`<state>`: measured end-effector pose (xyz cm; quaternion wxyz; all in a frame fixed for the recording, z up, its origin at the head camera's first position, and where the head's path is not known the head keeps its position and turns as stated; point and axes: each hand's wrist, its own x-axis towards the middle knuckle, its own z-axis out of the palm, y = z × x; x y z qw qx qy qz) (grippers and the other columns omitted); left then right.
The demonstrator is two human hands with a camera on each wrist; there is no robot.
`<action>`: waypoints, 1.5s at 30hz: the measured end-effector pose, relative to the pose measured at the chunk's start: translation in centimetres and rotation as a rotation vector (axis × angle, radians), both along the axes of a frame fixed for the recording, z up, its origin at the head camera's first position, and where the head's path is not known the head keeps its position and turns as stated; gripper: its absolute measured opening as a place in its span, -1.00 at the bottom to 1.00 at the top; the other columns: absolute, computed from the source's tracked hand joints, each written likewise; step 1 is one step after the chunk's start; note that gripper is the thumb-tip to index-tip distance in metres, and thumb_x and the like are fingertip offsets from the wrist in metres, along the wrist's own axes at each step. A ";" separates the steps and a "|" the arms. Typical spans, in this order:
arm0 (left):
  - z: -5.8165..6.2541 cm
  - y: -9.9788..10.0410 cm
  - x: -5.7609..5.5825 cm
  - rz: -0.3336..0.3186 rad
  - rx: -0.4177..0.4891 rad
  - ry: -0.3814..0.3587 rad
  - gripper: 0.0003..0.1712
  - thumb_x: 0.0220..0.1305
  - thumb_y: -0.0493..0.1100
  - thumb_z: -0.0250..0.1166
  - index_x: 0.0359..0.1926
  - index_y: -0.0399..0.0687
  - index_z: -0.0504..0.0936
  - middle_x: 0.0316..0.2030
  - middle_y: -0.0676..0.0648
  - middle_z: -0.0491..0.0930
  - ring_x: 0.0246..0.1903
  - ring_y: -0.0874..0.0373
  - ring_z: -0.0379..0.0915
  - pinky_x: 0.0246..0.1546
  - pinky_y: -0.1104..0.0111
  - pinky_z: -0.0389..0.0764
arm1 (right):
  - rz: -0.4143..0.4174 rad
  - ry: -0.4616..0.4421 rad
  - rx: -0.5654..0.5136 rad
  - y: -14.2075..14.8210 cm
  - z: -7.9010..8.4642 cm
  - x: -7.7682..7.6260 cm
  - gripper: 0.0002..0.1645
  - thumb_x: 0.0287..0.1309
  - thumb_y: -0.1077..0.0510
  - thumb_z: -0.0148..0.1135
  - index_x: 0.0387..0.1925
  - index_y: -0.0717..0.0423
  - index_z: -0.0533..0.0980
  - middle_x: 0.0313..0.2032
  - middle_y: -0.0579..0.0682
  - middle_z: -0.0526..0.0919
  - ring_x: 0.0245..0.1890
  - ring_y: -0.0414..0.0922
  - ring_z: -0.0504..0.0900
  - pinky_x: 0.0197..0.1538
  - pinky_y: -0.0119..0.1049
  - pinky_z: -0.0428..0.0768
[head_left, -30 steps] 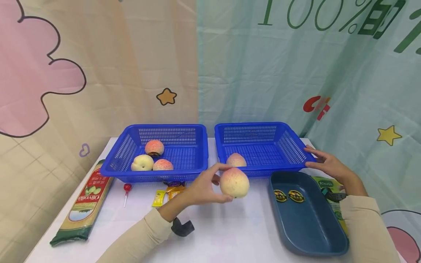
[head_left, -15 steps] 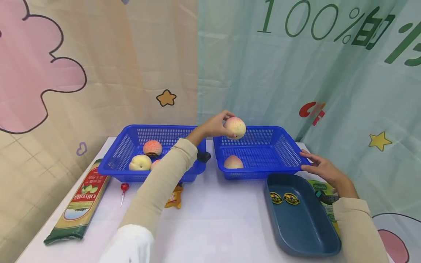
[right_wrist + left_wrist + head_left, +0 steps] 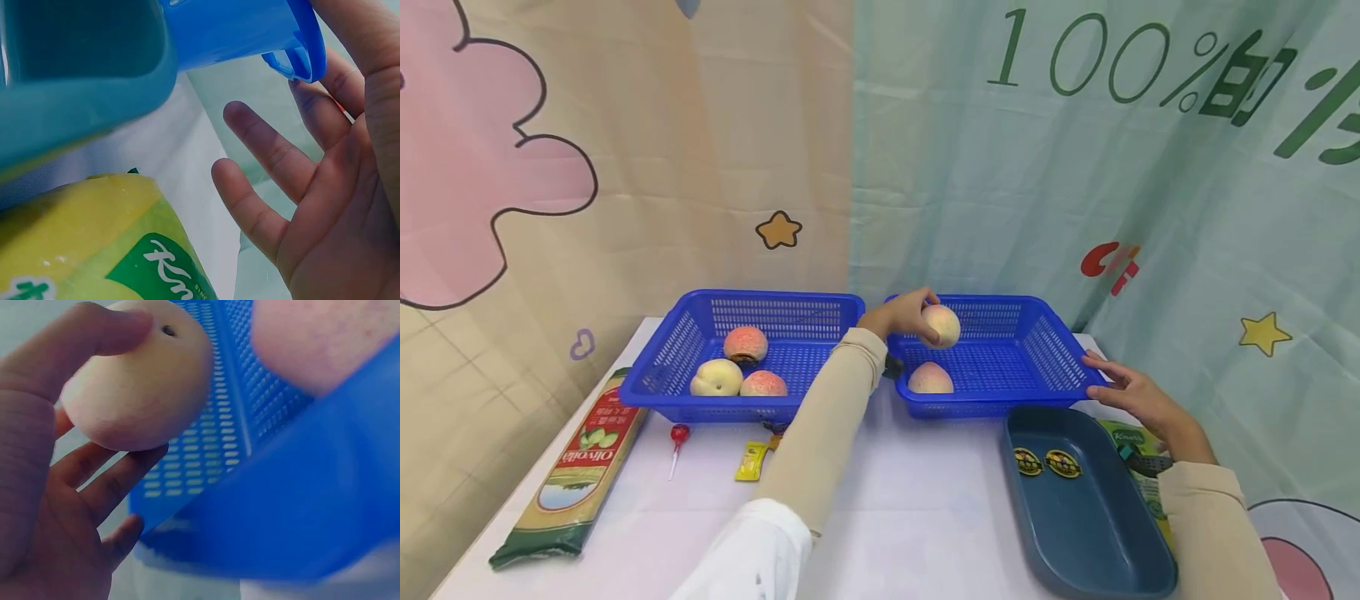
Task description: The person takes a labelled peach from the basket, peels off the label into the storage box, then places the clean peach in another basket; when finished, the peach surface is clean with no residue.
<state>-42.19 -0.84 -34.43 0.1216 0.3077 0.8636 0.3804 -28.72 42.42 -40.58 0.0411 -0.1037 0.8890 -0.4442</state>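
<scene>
My left hand (image 3: 901,317) grips a pale yellow-pink peach (image 3: 943,326) over the left part of the right blue basket (image 3: 977,410). In the left wrist view, my thumb lies across the top of this peach (image 3: 147,381), near its small dark pit, with fingers beneath. Another peach (image 3: 931,378) sits in the basket's front left corner. My right hand (image 3: 1142,402) holds the same basket's right rim. The right wrist view shows the blue rim (image 3: 315,44) between thumb and first fingers; the two outer fingers are held off it.
Beside it, the left blue basket (image 3: 730,410) holds several peaches. A dark teal tray (image 3: 1082,517) stands in front of my right hand, overlapping a green Knorr packet (image 3: 150,250). At left lie a long Olivoila packet (image 3: 576,475), a red lollipop (image 3: 679,434) and a yellow-wrapped candy (image 3: 751,462).
My left hand has carried the peach from above the front table to the right basket, rising over the rim and then lowering into it. My right hand has stayed at the rim.
</scene>
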 end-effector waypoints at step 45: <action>4.1 -27.6 11.7 0.302 -0.040 0.236 -0.17 0.32 0.02 0.41 0.49 -0.12 0.27 0.43 -0.28 0.28 0.40 -0.27 0.17 0.31 -0.22 0.25 | 0.004 -0.010 0.038 -0.2 1.5 -0.3 -0.17 0.52 -0.01 0.07 0.60 0.09 -0.04 0.54 0.32 -0.06 0.37 0.42 0.18 0.23 -0.03 0.53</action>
